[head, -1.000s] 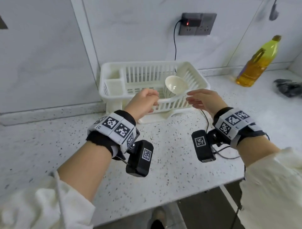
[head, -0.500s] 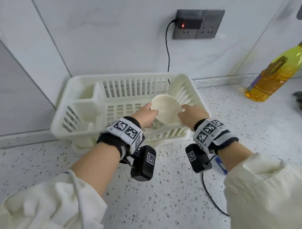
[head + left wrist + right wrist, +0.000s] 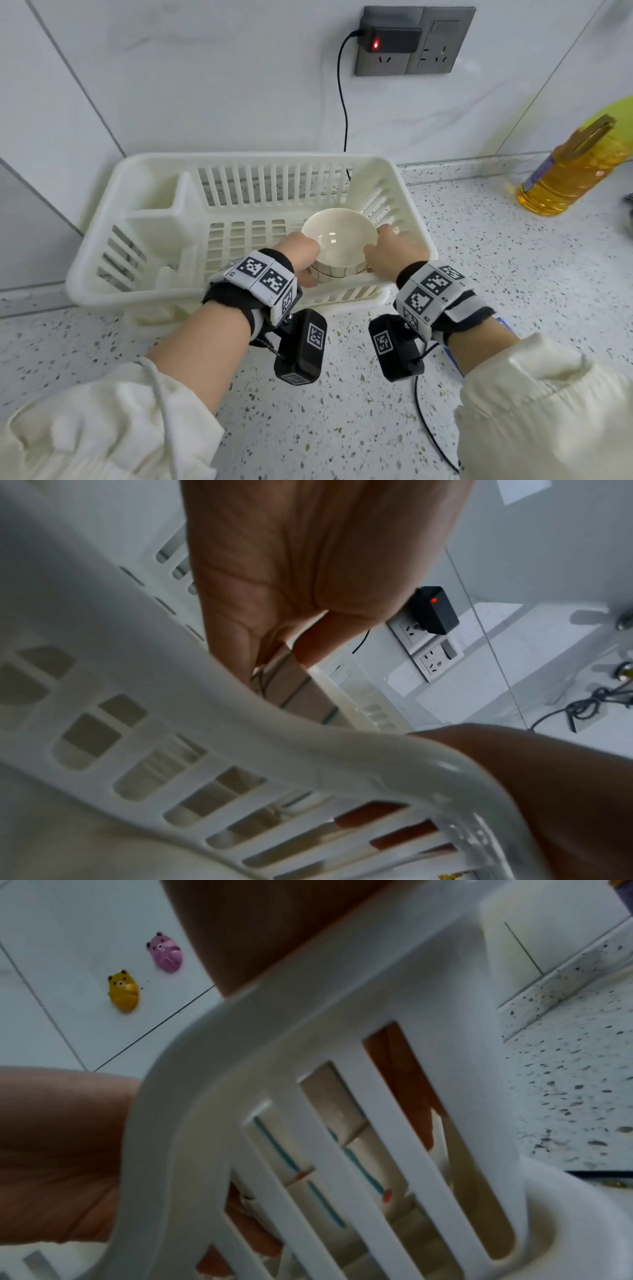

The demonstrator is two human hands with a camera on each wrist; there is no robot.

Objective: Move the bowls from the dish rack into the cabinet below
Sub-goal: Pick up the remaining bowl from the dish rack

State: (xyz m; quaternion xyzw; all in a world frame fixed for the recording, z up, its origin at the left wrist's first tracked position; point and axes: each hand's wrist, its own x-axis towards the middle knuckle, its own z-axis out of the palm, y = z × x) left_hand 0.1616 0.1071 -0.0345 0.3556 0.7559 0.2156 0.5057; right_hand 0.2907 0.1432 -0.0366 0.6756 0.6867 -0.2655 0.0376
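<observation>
A stack of cream bowls [image 3: 339, 240] stands in the front right corner of the white dish rack [image 3: 239, 159]. My left hand [image 3: 301, 255] holds the stack's left side, with the thumb at the top rim. My right hand [image 3: 390, 250] clasps the right side. The fingers of both hands curl round the lower bowls behind the rack's front wall. In the left wrist view the palm [image 3: 308, 561] closes on the bowls [image 3: 294, 688] above the rack rim [image 3: 171, 683]. Through the rack slats [image 3: 308, 1001] the right wrist view shows striped bowl sides [image 3: 329, 1123] and fingers [image 3: 411, 1083].
The rack stands on a speckled countertop [image 3: 342, 428] against a tiled wall, with a cutlery compartment [image 3: 150, 195] at its left end. A charger [image 3: 390, 39] is plugged into the socket above, and its cable [image 3: 342, 102] drops behind the rack. An oil bottle [image 3: 575, 164] stands at the right.
Both hands moved from in front of the rack over its front wall and closed on the bowl stack. The view has come closer and looks more steeply down.
</observation>
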